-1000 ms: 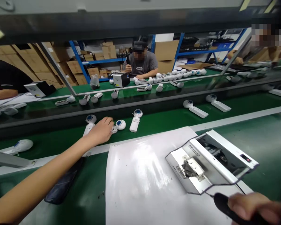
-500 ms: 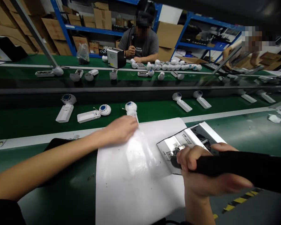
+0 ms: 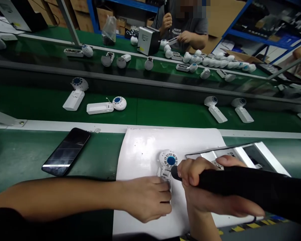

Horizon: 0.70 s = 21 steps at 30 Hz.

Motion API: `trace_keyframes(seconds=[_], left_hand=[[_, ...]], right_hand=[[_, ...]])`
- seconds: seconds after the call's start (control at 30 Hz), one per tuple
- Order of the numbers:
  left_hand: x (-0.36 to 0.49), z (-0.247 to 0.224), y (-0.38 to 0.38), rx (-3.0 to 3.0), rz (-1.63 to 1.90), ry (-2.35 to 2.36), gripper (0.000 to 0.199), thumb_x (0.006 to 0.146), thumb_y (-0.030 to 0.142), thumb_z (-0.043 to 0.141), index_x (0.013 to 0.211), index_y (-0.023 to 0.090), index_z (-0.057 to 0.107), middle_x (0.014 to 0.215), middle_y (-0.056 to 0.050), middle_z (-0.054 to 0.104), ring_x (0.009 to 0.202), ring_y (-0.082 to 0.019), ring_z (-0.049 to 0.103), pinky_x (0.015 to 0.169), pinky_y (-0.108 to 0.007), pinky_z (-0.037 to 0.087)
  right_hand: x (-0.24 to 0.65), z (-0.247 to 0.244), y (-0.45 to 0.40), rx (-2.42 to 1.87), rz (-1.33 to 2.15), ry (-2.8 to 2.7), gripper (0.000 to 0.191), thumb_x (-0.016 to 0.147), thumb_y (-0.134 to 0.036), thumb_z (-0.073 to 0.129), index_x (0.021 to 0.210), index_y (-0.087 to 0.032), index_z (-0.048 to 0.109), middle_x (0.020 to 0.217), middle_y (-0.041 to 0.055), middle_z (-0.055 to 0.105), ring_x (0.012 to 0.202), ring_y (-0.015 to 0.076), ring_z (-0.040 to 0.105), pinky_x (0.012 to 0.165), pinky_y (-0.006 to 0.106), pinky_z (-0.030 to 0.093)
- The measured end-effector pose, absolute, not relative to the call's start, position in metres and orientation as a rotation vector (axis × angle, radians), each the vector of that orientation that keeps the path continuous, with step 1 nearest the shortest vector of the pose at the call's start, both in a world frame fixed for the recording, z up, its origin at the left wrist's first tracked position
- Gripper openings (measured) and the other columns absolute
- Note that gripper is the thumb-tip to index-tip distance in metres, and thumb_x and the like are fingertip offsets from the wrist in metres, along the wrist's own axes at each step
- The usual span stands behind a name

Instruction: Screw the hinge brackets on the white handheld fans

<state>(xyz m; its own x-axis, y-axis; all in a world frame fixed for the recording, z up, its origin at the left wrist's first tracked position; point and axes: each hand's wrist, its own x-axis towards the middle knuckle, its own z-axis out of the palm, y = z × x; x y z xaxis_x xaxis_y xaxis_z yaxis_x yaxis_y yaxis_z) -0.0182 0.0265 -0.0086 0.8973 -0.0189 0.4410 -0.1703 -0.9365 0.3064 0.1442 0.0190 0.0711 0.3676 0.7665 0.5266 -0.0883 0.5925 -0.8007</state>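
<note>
My left hand [image 3: 150, 197] is closed around the handle of a white handheld fan [image 3: 168, 160] and presses it on the white sheet [image 3: 137, 144]. The fan's round head, with a blue disc in its middle, points away from me; my fingers hide most of the handle. My right hand [image 3: 198, 180] grips a black electric screwdriver [image 3: 230, 184], its dark nose close to the neck of the fan. Whether its tip touches the fan I cannot tell. Behind my right hand stands a silver metal box [image 3: 243, 155] with printed letters, partly covered by the hand.
A black phone [image 3: 67, 150] lies left of the sheet. On the green belt [image 3: 153, 113] rest several white fans, among them one fan [image 3: 99, 107] on its side. Across the line a co-worker [image 3: 183, 30] sits behind a row of fan heads [image 3: 215, 62] and a box-shaped device [image 3: 147, 40].
My left hand has brought the fan from the belt back onto the sheet. My right hand has moved the screwdriver from the metal box leftward to the fan. The view has shifted.
</note>
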Motion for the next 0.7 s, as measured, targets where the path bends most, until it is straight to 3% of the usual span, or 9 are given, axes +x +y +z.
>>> trace_keyframes(seconds=[0.27,0.53,0.7], left_hand=[[-0.018,-0.003,0.028,2.709,0.629,-0.164,0.016,0.108,0.026,0.060,0.097,0.018,0.069,0.096,-0.005,0.070,0.102,-0.026,0.064,0.102,-0.042,0.048],[-0.025,-0.002,0.026,2.719,0.576,-0.127,0.015,0.107,0.029,0.064,0.096,0.020,0.064,0.100,-0.005,0.069,0.101,-0.024,0.062,0.103,-0.041,0.046],[-0.026,-0.002,0.027,2.733,0.514,-0.135,0.015,0.104,0.031,0.072,0.098,0.020,0.063,0.100,-0.005,0.069,0.099,-0.025,0.060,0.099,-0.041,0.046]], right_hand=[[0.134,0.057,0.024,-0.729,0.799,-1.118,0.050,0.093,-0.076,0.074,0.117,-0.033,0.062,0.059,-0.0120,0.057,0.040,0.0109,0.045,0.042,0.025,0.043],[0.119,0.039,0.026,-0.752,0.758,-1.120,0.049,0.097,-0.073,0.070,0.121,-0.032,0.058,0.059,-0.0115,0.053,0.040,0.0100,0.039,0.041,0.025,0.035],[0.145,0.065,0.008,-0.727,0.521,-1.131,0.062,0.098,-0.079,0.063,0.138,-0.032,0.062,0.063,-0.0094,0.060,0.041,0.0116,0.047,0.041,0.027,0.044]])
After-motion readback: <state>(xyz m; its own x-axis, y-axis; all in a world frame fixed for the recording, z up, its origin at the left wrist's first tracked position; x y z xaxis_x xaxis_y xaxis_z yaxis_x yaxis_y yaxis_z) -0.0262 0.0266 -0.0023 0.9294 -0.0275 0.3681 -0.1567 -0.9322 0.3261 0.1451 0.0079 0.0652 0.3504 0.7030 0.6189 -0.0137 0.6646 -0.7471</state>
